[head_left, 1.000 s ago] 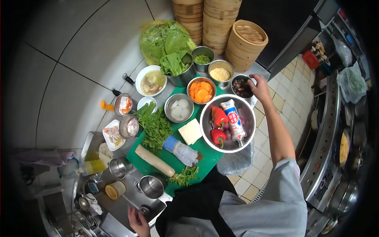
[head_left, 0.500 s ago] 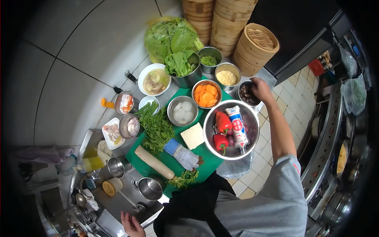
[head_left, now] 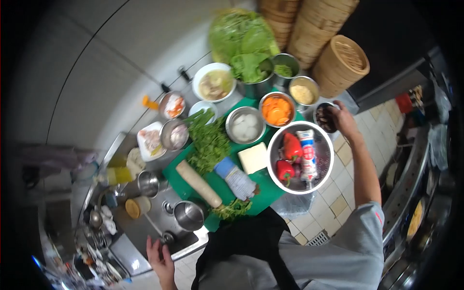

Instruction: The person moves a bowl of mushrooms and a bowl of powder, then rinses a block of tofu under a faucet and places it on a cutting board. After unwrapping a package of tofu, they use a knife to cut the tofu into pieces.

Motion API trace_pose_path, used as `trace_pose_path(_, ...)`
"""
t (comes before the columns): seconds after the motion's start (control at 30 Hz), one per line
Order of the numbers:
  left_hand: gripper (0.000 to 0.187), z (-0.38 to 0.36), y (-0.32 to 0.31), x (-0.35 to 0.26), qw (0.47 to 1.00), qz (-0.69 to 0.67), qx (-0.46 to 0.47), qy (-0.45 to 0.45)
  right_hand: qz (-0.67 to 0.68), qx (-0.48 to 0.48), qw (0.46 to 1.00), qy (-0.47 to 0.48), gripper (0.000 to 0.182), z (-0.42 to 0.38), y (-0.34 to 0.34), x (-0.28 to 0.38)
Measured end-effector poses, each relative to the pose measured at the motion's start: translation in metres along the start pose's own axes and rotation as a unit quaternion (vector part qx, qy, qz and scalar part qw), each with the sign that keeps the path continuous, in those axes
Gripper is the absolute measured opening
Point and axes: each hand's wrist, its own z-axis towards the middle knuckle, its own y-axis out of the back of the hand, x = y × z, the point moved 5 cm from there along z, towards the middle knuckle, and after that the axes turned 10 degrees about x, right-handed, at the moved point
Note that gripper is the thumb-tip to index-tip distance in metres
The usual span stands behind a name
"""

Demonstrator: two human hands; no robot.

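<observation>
The right hand (head_left: pixel 344 118) rests curled on the rim of the small bowl of mushrooms (head_left: pixel 325 117), at the counter's far right edge. The left hand (head_left: pixel 160 258) lies open, well apart, at the sink (head_left: pixel 145 237) edge, holding nothing.

A grey short-sleeved shirt is worn, with a small red mark seen at the right sleeve hem. A black apron is worn over the front. Both forearms are bare. The right hand (head_left: pixel 344 120) and left hand (head_left: pixel 161 261) are ungloved; no rings or watch can be made out.
</observation>
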Motion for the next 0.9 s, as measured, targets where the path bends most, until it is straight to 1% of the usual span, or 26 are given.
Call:
trace_pose_path(0.07, 0.040, 0.001, 0.005, -0.013, 1.000, 0.016, 0.001, 0.002, 0.042, 0.026, 0.998, 0.035, 0.033, 0.004, -0.008, -0.008)
trace_pose_path(0.1, 0.040, 0.002, 0.006, -0.016, 1.000, 0.020, -0.005, 0.011, 0.045, 0.030, 0.998, 0.045, 0.033, 0.008, -0.013, -0.010)
trace_pose_path(0.17, 0.056, 0.001, 0.008, -0.029, 0.996, 0.009, -0.047, -0.073, 0.010, 0.036, 0.999, 0.007, 0.027, 0.011, -0.019, -0.019)
trace_pose_path(0.2, 0.056, -0.004, 0.008, -0.029, 0.997, 0.009, -0.045, -0.069, 0.009, 0.040, 0.999, 0.007, 0.027, 0.014, -0.022, -0.018)
trace_pose_path(0.27, 0.071, -0.006, 0.006, -0.025, 0.993, -0.062, -0.071, -0.064, -0.006, 0.072, 0.997, -0.014, 0.023, 0.015, -0.021, -0.025)
trace_pose_path(0.3, 0.074, -0.008, 0.005, -0.022, 0.993, -0.068, -0.073, -0.068, -0.009, 0.070, 0.997, -0.026, 0.021, 0.017, -0.024, -0.031)
trace_pose_path(0.37, 0.075, -0.007, 0.001, -0.019, 0.993, -0.081, -0.051, -0.069, -0.025, 0.070, 0.997, -0.037, 0.020, 0.020, -0.030, -0.045)
trace_pose_path(0.43, 0.075, -0.005, 0.000, -0.022, 0.994, -0.076, -0.035, -0.068, -0.031, 0.072, 0.996, -0.047, 0.020, 0.015, -0.027, -0.037)
trace_pose_path(0.53, 0.075, 0.002, 0.001, -0.021, 0.994, -0.090, -0.014, -0.063, -0.019, 0.074, 0.997, -0.030, 0.019, 0.002, -0.022, -0.036)
trace_pose_path(0.6, 0.075, 0.009, 0.001, -0.019, 0.994, -0.091, -0.006, -0.068, -0.019, 0.095, 0.995, -0.031, 0.019, -0.009, -0.022, -0.041)
trace_pose_path(0.63, 0.072, 0.012, 0.002, -0.021, 0.994, -0.084, -0.004, -0.068, -0.005, 0.095, 0.995, -0.036, 0.015, -0.014, -0.020, -0.040)
trace_pose_path(0.67, 0.069, 0.015, 0.004, -0.021, 0.995, -0.075, -0.003, -0.067, -0.004, 0.095, 0.995, -0.041, 0.015, -0.017, -0.022, -0.044)
trace_pose_path(0.7, 0.074, 0.019, 0.005, -0.021, 0.993, -0.090, -0.006, -0.071, -0.004, 0.086, 0.996, -0.031, 0.013, -0.019, -0.024, -0.047)
trace_pose_path(0.73, 0.074, 0.022, 0.005, -0.023, 0.993, -0.089, -0.003, -0.072, -0.004, 0.076, 0.997, -0.021, 0.012, -0.019, -0.026, -0.049)
trace_pose_path(0.83, 0.073, 0.030, 0.007, -0.031, 0.992, -0.086, -0.014, -0.087, -0.002, 0.073, 0.997, -0.033, 0.013, -0.020, -0.031, -0.052)
trace_pose_path(0.9, 0.074, 0.035, 0.009, -0.036, 0.988, -0.108, -0.012, -0.113, 0.001, 0.066, 0.997, -0.044, 0.012, -0.020, -0.032, -0.051)
